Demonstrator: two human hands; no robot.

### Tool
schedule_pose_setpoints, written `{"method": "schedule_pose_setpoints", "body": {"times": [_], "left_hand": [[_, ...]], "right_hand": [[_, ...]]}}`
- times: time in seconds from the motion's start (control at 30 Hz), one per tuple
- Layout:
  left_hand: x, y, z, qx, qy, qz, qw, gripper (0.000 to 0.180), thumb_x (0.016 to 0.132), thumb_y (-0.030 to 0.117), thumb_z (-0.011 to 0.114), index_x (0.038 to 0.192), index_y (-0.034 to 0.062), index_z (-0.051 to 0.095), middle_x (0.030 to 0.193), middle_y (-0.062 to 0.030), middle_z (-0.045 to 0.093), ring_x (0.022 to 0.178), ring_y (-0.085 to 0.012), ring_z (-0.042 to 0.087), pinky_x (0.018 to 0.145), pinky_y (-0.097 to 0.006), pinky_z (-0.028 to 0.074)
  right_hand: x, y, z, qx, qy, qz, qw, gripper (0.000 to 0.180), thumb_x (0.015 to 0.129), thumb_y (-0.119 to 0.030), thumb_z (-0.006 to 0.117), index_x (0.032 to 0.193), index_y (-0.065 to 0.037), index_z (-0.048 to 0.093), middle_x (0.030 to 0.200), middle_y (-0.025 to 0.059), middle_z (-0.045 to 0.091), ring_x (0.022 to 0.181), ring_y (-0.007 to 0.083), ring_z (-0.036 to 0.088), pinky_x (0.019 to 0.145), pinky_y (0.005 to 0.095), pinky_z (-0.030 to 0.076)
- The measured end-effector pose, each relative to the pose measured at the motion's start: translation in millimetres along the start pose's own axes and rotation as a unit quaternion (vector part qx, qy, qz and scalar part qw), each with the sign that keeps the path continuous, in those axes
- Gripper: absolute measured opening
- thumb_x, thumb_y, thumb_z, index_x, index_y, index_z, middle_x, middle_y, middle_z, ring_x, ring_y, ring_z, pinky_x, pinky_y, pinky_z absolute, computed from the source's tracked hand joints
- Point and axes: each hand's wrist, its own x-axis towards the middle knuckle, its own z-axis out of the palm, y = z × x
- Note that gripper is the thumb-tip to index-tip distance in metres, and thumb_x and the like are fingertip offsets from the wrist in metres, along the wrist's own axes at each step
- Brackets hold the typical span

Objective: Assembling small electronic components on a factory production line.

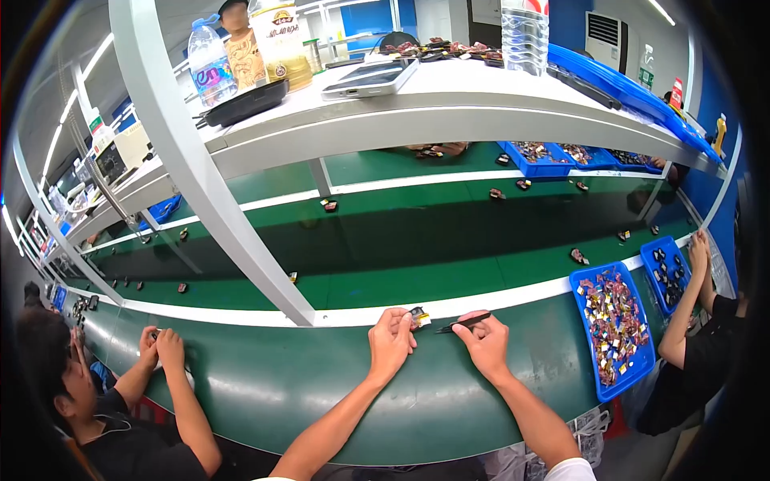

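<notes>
Between the thumb and fingers of my left hand [391,343] is a small electronic part [419,317], black with a white and yellow patch. My right hand [486,341] grips a pair of black tweezers [465,323], their tips pointing left toward the part with a small gap between. Both hands are over the green work surface [321,377], close to the white rail [417,312]. To the right of my right hand stands a blue tray [603,385] heaped with small pieces in red, white and yellow.
Beyond the rail, several small parts are scattered on a green conveyor belt [481,280]. A white post [216,192] rises on the left, below a shelf [481,100] bearing bottles and a phone [371,80]. Co-workers sit left [88,401] and right [698,353], near another blue tray [674,303].
</notes>
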Motion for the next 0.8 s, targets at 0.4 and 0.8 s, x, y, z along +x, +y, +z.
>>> {"method": "schedule_pose_setpoints", "body": {"times": [0.4,0.8], "left_hand": [[8,-12,-12,0.022,0.013,0.048,0.999,0.019,0.105,0.016,0.054,0.107,-0.0026,0.056,0.08,-0.0074,0.061,0.05,-0.01,0.055,0.042,-0.021,0.042],[-14,-6,12,-0.007,0.012,0.026,1.0,0.023,0.104,0.012,0.056,0.114,-0.0078,0.058,0.084,-0.0115,0.064,0.052,-0.0123,0.058,0.042,-0.023,0.045]], "right_hand": [[4,2,11,-0.008,0.028,-0.051,0.998,0.014,0.086,-0.006,0.078,0.095,-0.003,0.068,0.074,-0.0007,0.068,0.06,0.0009,0.046,0.052,0.0229,0.039],[-3,7,-1,0.01,0.049,-0.028,0.998,0.014,0.086,-0.004,0.078,0.095,0.0,0.068,0.077,0.002,0.07,0.061,0.0011,0.052,0.053,0.0223,0.041]]}}
